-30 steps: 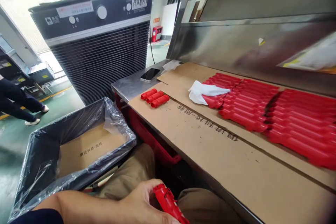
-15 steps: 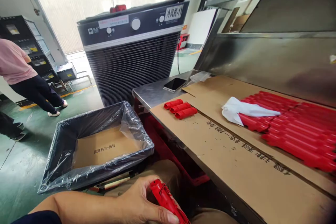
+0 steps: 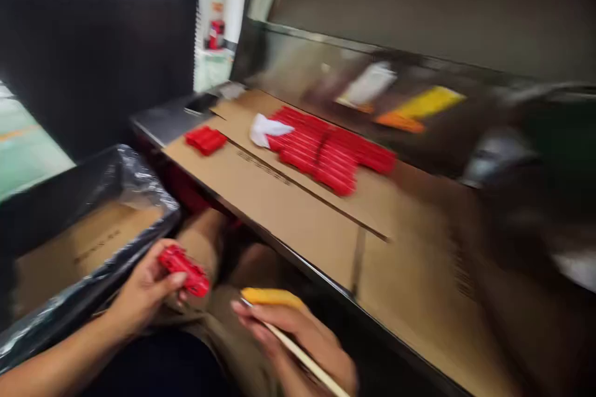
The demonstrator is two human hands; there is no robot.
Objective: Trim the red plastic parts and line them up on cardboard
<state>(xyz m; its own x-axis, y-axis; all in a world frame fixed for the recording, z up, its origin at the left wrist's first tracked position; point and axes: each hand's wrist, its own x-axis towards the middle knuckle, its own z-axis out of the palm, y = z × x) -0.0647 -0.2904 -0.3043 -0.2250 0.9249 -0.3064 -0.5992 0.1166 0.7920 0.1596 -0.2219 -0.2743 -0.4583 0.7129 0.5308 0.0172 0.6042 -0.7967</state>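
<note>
My left hand (image 3: 151, 285) is closed around a red plastic part (image 3: 185, 270), held above my lap beside the lined bin. To its right, my right hand (image 3: 298, 335) grips a thin pale stick-like tool (image 3: 305, 356), with something yellow (image 3: 272, 296) along the index finger; motion blurs the details. On the cardboard-covered table, a small group of red parts (image 3: 205, 140) sits near the left end. Several more red parts (image 3: 326, 149) lie in rows farther back, with a white cloth (image 3: 267, 130) at their left edge.
A dark bin (image 3: 149, 198) lined with clear plastic stands at the left, cardboard inside. The cardboard-covered table (image 3: 298, 217) runs diagonally to the right. A phone (image 3: 201, 103) lies at its far left corner. Blurred yellow and white items hang behind.
The view has swung right. My left hand has lifted the red part, and my right hand with the stick-like tool has come into view.
</note>
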